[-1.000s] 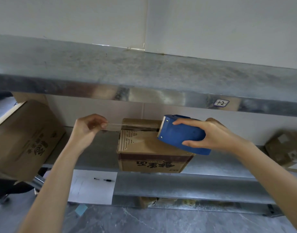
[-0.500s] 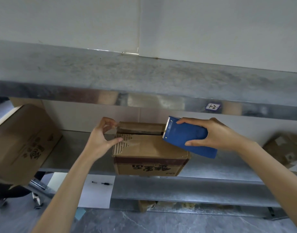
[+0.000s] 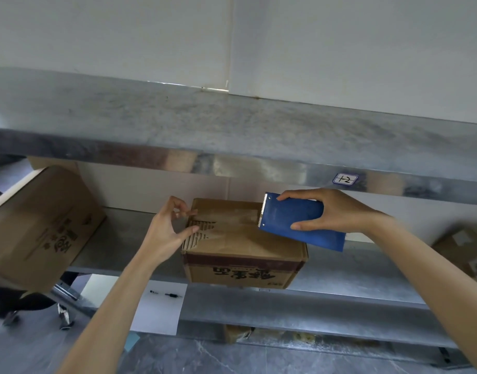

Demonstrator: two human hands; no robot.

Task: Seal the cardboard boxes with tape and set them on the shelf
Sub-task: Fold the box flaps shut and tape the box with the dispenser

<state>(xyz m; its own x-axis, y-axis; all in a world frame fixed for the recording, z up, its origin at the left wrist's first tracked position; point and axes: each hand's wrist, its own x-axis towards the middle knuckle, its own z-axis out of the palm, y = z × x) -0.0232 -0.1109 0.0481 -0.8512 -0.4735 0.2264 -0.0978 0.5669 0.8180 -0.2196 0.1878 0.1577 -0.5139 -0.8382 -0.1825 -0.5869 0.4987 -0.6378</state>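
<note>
The cardboard box [image 3: 245, 240] is bracketed by the left hand [image 3: 164, 233], grip indiscernible, and the right hand [image 3: 340, 211], by which the tape dispenser [image 3: 294, 221] is clasped.

a steel shelf [image 3: 124, 238] carries a cardboard box [image 3: 242, 255] at its front edge, a second box [image 3: 464, 252] far right.

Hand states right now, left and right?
Left hand: curled fingers at the cardboard box edge; grip cannot be told.
Right hand: holding the blue tape dispenser.

Blue tape dispenser [image 3: 299, 225]; brown cardboard box [image 3: 242, 255], dark-red band.
</note>
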